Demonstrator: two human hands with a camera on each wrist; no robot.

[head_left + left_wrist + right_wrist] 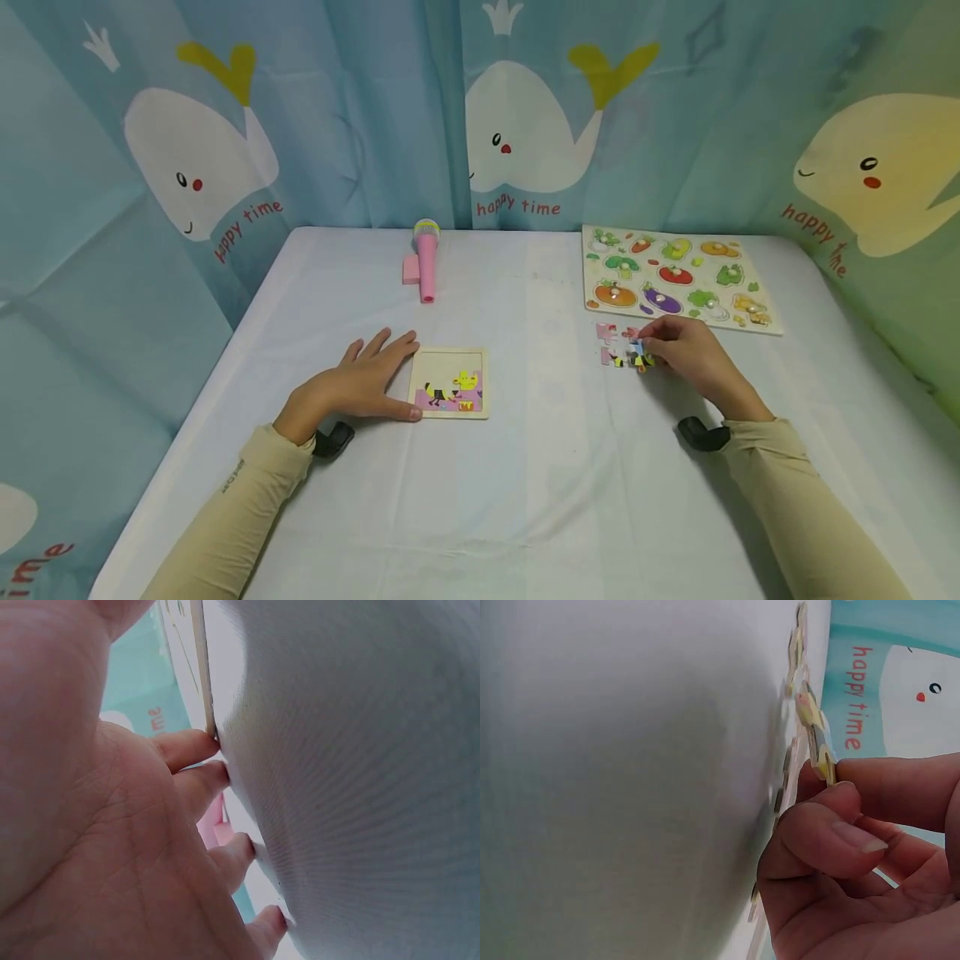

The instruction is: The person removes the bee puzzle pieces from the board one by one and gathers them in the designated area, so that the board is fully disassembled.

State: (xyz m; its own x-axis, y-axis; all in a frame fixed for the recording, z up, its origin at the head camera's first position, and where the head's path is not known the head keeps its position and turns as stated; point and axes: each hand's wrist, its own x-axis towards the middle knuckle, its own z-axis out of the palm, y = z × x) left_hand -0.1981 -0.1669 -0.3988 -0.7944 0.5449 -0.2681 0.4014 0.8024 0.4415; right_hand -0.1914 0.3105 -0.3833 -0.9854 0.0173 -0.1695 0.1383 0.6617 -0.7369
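My left hand [360, 387] lies with its fingers spread at the left edge of a small square wooden puzzle frame [435, 364]. Its thumb and index fingertip touch that edge, one at each corner. Joined pieces with a bee and a yellow figure on pink fill the lower part of the frame. Over to the right, my right hand [686, 354] pinches a jigsaw piece [817, 735] between thumb and fingers, lifted and tilted above the table. Several loose jigsaw pieces [607, 332] lie beneath and left of these fingers, partly hidden by them.
A wooden vegetable peg board [647, 260] lies at the back right, just beyond the loose pieces. A pink toy microphone [427, 262] stands out at the back, with a pink block [411, 270] beside it. Whale-print curtains [390, 108] hang around the white-covered table [525, 500].
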